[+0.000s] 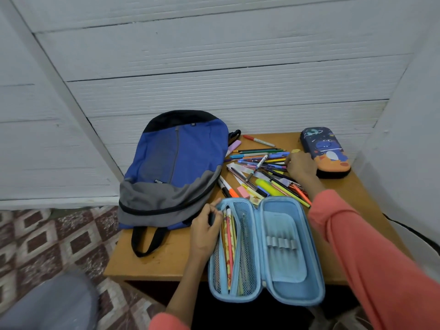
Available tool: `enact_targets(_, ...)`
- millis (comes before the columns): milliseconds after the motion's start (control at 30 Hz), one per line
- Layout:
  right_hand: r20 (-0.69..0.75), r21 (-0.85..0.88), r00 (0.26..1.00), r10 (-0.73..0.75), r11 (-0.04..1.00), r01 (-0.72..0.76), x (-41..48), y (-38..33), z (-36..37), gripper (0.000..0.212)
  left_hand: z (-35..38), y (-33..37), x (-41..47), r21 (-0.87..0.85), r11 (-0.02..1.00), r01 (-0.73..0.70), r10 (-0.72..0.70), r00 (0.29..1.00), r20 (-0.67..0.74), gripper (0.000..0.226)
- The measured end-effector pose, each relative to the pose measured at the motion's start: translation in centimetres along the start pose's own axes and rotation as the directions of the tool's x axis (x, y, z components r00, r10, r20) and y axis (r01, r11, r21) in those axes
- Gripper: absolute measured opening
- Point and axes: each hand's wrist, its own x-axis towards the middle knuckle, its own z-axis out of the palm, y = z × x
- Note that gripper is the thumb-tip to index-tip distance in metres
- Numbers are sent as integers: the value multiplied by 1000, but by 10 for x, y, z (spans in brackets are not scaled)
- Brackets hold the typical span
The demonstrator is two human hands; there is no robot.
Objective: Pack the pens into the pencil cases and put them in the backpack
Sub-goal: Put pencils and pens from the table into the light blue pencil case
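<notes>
Head view: your left hand [206, 231] pinches the far-left rim of the open pencil case [285, 248], which has pencils inside. Your right hand [301, 166] curls over the pen pile [259, 163], grip unclear. Backpack [176, 163] lies left on the worktop [166, 263], closed pencil case [328, 151] far right.

I had one backpack [176, 163] on one table [166, 258]. There were two pencil cases: one open case [285, 270] nearest me and one shut case [329, 151] at the far right. In the open case I counted about four pencils [229, 239]. The loose pile of pens [262, 160] held too many to count exactly, well over twenty. Among them I made out two highlighters, one yellow highlighter [267, 186] and one purple highlighter [234, 146], one pink eraser [243, 192] and one red-capped marker [258, 140].
</notes>
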Motion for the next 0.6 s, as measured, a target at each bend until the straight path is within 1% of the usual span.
enact_targets(167,-22,-116,999,-43,992,40,0,0,15,27,0,-2,0,7,1000,9,-9,1000,0,21)
enact_targets(300,-9,-108,999,-41,993,40,1,-2,15,29,0,0,0,15,1000,4,-4,1000,-2,21)
enact_targets(433,23,-139,999,-31,990,34,0,-4,13,37,0,0,-1,15,1000,-7,7,1000,-7,21)
enact_targets(600,46,-111,999,-10,994,15,4,-2,14,48,1,-1,1,25,1000,-16,16,1000,-3,22)
